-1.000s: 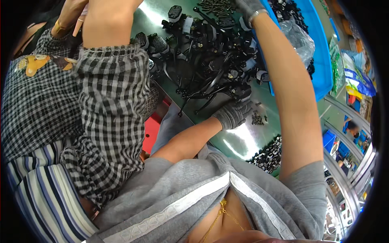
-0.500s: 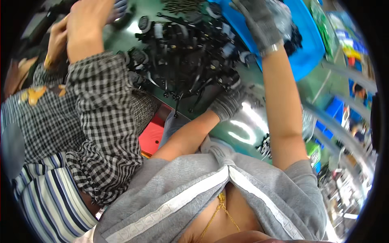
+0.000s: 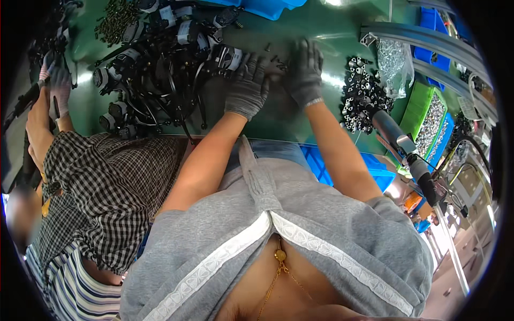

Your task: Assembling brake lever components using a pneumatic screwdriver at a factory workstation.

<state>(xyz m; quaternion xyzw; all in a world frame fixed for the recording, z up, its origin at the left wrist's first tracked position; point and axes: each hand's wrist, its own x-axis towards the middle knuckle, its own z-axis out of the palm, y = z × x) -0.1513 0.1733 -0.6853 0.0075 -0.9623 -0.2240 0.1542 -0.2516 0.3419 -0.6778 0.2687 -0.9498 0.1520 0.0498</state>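
Note:
My left hand [image 3: 247, 91], in a grey glove, lies with its fingers stretched out at the right edge of a pile of black lever assemblies [image 3: 160, 75]. These look like bicycle brake levers, some with pale labels. My right hand [image 3: 306, 75], gloved too, is slightly blurred; its fingers point away from me, extended, and nothing shows in its grasp. Several small dark screws [image 3: 277, 61] lie on the green tabletop [image 3: 278, 117] between the two hands.
Small black-and-silver parts [image 3: 357, 96] lie to the right, near a clear bag of screws [image 3: 395, 67], a grey powered screwdriver [image 3: 393, 131] and a green bin [image 3: 420, 120]. Brass-coloured screws [image 3: 115, 24] and a blue tray [image 3: 273, 6] are far off. A co-worker's gloved hand [image 3: 61, 88] is at left.
My right hand has come away from the blue tray and plastic bag, down to the tabletop. My left hand now lies flat beside the levers. The view has shifted right.

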